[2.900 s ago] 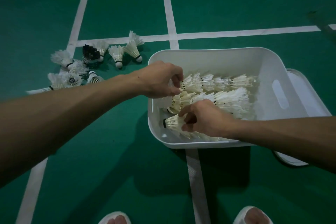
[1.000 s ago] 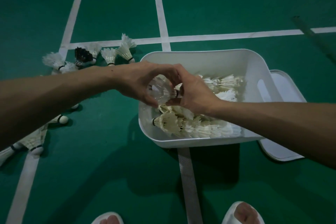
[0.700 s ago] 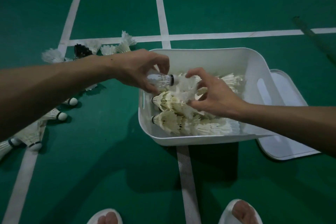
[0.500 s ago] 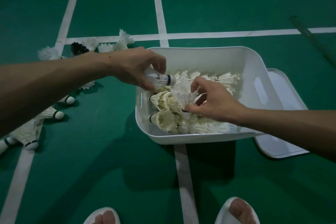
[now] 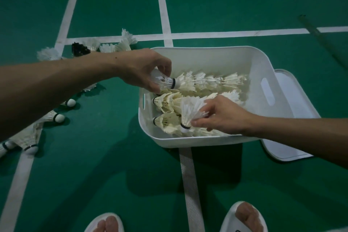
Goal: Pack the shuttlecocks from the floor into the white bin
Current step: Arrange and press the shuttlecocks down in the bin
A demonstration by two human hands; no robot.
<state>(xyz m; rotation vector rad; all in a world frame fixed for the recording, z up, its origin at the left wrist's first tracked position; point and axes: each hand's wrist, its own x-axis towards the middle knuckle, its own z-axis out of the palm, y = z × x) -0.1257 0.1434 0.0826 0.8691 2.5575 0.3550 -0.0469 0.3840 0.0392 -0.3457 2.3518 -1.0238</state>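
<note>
The job looks past halfway. The white plastic bin (image 5: 207,56) on the green court floor (image 5: 94,165) already holds three rows of nested white feather shuttlecocks (image 5: 211,81), laid on their sides from its left wall toward its right wall. Both hands are over the bin with one more each. The left hand (image 5: 143,69) has its fingers curled round a white shuttlecock (image 5: 165,82) at the left end of the far row, cork pointing into that row. The right hand (image 5: 224,117) pinches another feather shuttlecock (image 5: 190,111) by its skirt between thumb and fingertips, cork downward, above the two nearer rows. Neither has been let go. Left to do: a cluster of loose shuttlecocks (image 5: 107,47) lies on the floor beyond the bin's far left corner (one black one (image 5: 80,50) among them), and a few more (image 5: 56,117) lie to the left of the bin, partly hidden by the left forearm. A flat white lid (image 5: 290,118) lies partly under the bin's right side.
</note>
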